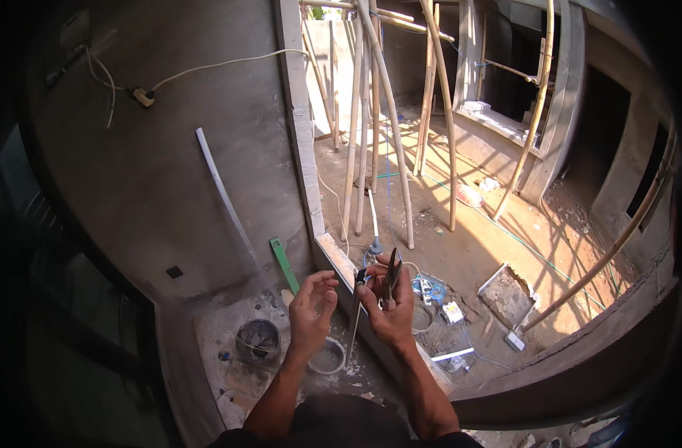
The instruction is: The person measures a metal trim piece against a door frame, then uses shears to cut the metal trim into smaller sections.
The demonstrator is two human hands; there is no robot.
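My left hand (311, 310) is raised in front of me, its fingers loosely bent and the thumb apart, with nothing visible in it. Close beside it, my right hand (392, 317) is closed around a dark pointed tool (392, 270) whose tip points up; its exact kind is unclear. Between thumb and forefinger of the same hand is the small black top piece (360, 277) of a thin grey strip (354, 328), which hangs down between my two hands. Below my left hand stands a round bucket of grey mix (327, 357).
A dark bucket (258, 340) stands at left. A green straightedge (283, 264) and a white corrugated tube (223, 187) lean on the grey wall (199, 97). Past the low sill (337, 257) are bamboo poles (392, 134), cables and a rectangular pit (508, 297). An extension socket (141, 97) hangs upper left.
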